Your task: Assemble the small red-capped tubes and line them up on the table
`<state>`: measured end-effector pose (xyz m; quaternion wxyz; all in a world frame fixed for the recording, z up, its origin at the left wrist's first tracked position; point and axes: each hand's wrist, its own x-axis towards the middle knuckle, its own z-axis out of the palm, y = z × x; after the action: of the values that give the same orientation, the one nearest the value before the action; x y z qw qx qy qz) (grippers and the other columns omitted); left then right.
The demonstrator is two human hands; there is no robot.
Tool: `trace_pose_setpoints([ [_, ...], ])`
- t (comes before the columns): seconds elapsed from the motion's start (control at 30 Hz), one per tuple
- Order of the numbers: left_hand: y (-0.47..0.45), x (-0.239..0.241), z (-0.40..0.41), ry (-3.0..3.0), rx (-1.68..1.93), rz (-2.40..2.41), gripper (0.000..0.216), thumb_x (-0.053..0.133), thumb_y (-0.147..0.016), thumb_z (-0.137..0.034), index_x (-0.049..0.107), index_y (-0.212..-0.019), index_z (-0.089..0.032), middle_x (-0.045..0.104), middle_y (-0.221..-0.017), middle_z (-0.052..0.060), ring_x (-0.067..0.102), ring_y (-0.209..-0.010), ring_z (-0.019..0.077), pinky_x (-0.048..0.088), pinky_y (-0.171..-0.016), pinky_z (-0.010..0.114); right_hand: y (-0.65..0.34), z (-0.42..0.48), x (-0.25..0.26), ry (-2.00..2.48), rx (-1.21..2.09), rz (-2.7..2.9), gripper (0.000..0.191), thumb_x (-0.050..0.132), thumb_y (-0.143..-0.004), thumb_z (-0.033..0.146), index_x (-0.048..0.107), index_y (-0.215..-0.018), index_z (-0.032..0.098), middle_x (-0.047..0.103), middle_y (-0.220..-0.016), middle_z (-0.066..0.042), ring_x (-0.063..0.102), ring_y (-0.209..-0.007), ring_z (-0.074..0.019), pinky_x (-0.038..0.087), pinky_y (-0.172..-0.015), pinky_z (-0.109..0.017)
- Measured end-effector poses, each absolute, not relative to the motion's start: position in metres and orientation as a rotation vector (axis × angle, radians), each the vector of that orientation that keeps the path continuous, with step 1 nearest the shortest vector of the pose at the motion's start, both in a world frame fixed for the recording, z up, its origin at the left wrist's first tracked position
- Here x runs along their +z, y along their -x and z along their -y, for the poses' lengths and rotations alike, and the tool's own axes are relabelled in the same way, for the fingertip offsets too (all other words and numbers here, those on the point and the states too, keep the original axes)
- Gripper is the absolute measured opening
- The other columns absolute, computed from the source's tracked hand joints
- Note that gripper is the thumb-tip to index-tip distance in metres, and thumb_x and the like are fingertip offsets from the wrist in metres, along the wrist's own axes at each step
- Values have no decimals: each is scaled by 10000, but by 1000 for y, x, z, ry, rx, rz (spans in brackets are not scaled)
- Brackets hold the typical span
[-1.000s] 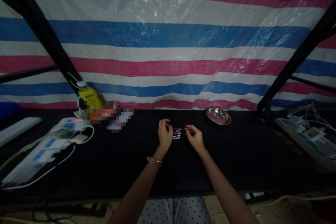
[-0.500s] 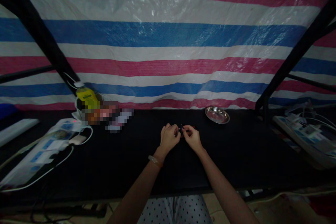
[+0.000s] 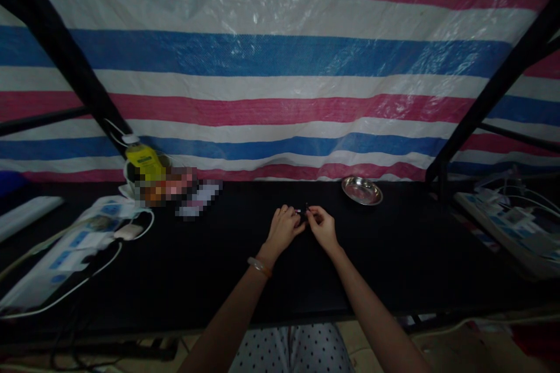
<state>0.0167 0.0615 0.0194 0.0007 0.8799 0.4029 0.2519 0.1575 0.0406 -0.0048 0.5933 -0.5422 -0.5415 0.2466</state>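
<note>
One striped tarpaulin (image 3: 280, 52), banded red, white and blue, is hung behind the bench and fills the view from 10 to 2 o'clock. Below it a black tabletop (image 3: 394, 268) is spread across the whole width, flanked by slanted black frame bars (image 3: 65, 64) at 10 and 2 o'clock. A white power strip (image 3: 65, 245) with trailing leads is noted at 9 o'clock of the hands, and a second strip (image 3: 503, 215) at 3 o'clock, both well apart from them. A yellow bottle (image 3: 142, 162) is stood upright at 10 o'clock against the tarpaulin, beside blurred items that cannot be identified. A small steel dish (image 3: 361, 190) is set at 1 o'clock, near the hands but not touched; its contents cannot be made out. The left hand (image 3: 283, 228), with a bangle (image 3: 259, 266) on the wrist, and the right hand (image 3: 322, 227) are brought together at table centre, fingertips meeting. Both are closed in a pinch on a small dark part (image 3: 301, 210), which is held between them just above the tabletop. Dim light hides its detail. Progress is judged as mid-handling: the part is picked up and gripped from both sides, nothing is set down, and whether pieces are joined or apart cannot be told.
</note>
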Motion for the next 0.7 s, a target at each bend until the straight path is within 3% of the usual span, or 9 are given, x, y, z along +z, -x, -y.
trace_pose_setpoints([
  [0.23,-19,17,-63,-2737,841,-1217,276,591,-812,-342,594,-587,-182,531,-798,53,486,-834,201,381,-718,337,-158,-41,-6,1271,523,1276,259,550,-783,403,620,-880,173,669,-741,-47,599,-564,-144,479,-502,-243],
  [0.43,-15,17,-65,-2670,1124,-1318,354,389,-918,-265,641,-682,-185,595,-794,59,516,-808,181,386,-717,324,-158,-40,-4,1284,468,1292,255,535,-801,401,624,-899,182,670,-754,-44,588,-553,-141,474,-498,-245],
  [0.6,-5,15,-67,-2419,1257,-1588,442,299,-944,-267,629,-664,-179,588,-560,18,509,-529,122,343,-598,265,-156,-35,2,1242,307,1458,224,519,-826,342,659,-918,194,680,-842,-55,589,-600,-140,481,-561,-260],
  [0.7,-3,15,-68,-2321,1279,-1768,429,321,-938,-285,640,-669,-183,579,-511,19,505,-476,121,294,-546,258,-156,-33,5,1203,273,1593,224,509,-838,320,673,-955,220,689,-871,-49,609,-642,-146,504,-637,-279],
])
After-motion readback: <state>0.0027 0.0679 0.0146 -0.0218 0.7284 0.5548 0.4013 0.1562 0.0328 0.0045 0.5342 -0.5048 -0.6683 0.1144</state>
